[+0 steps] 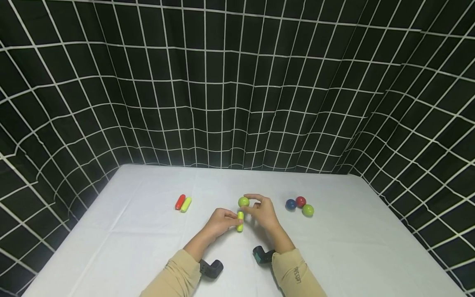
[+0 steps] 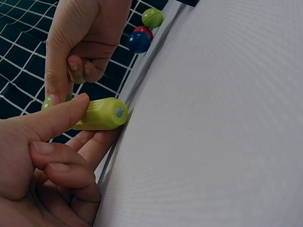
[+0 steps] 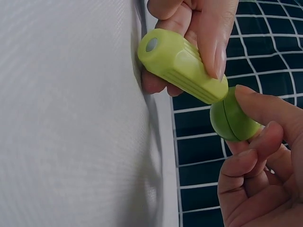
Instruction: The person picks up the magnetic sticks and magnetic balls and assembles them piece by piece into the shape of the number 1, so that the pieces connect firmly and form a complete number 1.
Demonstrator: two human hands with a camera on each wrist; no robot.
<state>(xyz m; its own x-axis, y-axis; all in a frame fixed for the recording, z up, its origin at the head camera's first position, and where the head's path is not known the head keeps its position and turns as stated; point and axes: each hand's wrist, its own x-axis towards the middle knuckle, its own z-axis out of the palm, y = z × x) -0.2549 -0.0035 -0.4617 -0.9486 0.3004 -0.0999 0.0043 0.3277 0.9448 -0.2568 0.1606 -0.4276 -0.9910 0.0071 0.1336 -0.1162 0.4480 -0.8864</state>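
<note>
Low over the white table, my left hand pinches a yellow-green toy rod between thumb and fingers. A small silver disc marks the rod's near end in both wrist views. Just beyond its far end, my right hand holds a green ball between thumb and fingertips. In the head view a narrow gap separates rod and ball. The right wrist view has the rod overlapping the edge of the ball, so whether they touch is unclear. Part of the ball is hidden behind fingers.
On the white table, a red rod and another yellow-green rod lie side by side at left. Blue, red and green balls cluster at right. A black gridded curtain surrounds the back and sides.
</note>
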